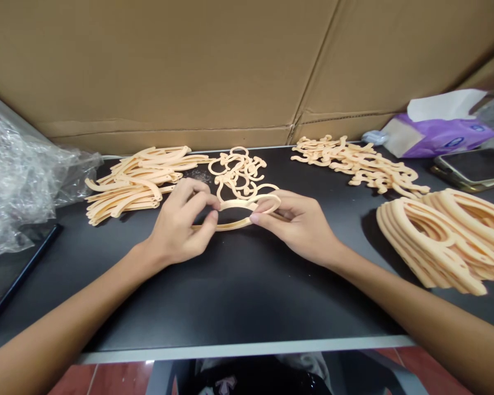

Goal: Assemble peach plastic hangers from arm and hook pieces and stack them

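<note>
A peach-coloured plastic frame piece with a long curved bar and a rounded loop is held between my two hands, above the black tabletop. My right hand pinches its looped end between thumb and fingers. On the other side, my left hand is closed, thumb and fingertips meeting at the piece's left part; the fingers cover some of it. Just behind the held piece lies a loose heap of peach plastic hooks. Left of that heap, near my left hand, sits a pile of long peach plastic arms.
Small curved peach parts are heaped at the back right. Stacked looped frames stand on the right, near a phone and a purple tissue pack. Clear plastic wrap bulges at left. A cardboard wall closes the back.
</note>
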A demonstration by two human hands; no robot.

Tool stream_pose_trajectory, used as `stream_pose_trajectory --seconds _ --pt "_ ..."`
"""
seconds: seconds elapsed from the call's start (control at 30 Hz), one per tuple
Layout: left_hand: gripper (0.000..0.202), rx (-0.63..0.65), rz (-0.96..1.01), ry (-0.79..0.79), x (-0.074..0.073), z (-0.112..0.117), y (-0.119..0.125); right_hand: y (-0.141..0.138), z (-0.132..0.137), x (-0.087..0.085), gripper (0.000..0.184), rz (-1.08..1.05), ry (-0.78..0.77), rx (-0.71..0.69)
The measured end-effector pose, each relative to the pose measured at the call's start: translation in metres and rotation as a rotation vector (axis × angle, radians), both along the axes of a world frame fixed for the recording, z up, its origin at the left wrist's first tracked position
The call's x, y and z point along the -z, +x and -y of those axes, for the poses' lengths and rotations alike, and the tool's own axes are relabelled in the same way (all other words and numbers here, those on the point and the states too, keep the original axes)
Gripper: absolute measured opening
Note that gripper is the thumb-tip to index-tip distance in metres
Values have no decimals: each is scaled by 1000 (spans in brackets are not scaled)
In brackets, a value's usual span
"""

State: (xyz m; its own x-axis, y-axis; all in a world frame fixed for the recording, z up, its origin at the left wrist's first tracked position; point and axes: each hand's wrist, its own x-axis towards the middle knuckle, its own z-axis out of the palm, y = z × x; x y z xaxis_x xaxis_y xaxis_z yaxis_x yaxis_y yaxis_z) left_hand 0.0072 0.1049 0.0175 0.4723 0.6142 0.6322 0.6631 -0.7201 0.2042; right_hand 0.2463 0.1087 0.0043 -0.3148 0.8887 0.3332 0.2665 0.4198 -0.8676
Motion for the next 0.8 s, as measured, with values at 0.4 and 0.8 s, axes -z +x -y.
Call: stream_pose_trajectory --seconds 0.4,0.8 --pt "15 96 -199 -36 13 14 15 -5 6 1 10 -102 -81 8" --pt "18 38 -174 -33 16 8 9 6 -16 -9 30 -531 -451 192"
